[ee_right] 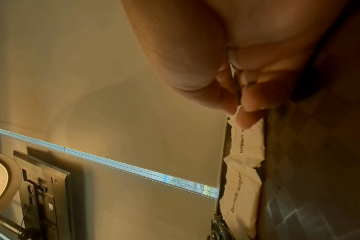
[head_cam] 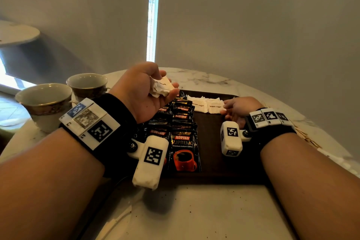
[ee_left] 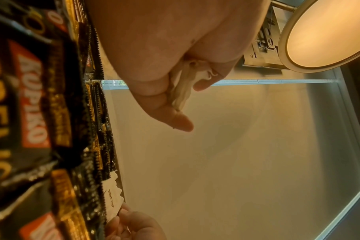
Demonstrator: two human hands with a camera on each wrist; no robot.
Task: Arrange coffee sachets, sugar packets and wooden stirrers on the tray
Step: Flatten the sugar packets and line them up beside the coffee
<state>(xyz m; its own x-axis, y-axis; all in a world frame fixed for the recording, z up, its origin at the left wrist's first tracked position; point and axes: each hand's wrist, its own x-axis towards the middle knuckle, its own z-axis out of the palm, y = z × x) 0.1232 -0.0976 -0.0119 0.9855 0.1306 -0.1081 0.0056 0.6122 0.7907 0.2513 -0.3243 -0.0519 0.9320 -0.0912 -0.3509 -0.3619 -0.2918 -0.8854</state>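
Marble table (head_cam: 194,210), dark tray (head_cam: 214,142), coffee sachets (head_cam: 183,142) rowed, left hand (head_cam: 144,91) clutching sugar packets (head_cam: 161,85), right hand (head_cam: 237,109) pinching tray-laid packet (head_cam: 214,107).

Coffee sachets (head_cam: 183,142) read "KOPIKO SUPREMO"; sugar packets (head_cam: 215,107) "brown sugar".

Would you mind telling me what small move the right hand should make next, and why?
Probably release the sugar packet and draw back. The right hand pinches that packet's edge where it already lies flat on the tray beside another packet. The left hand holds more packets to place.
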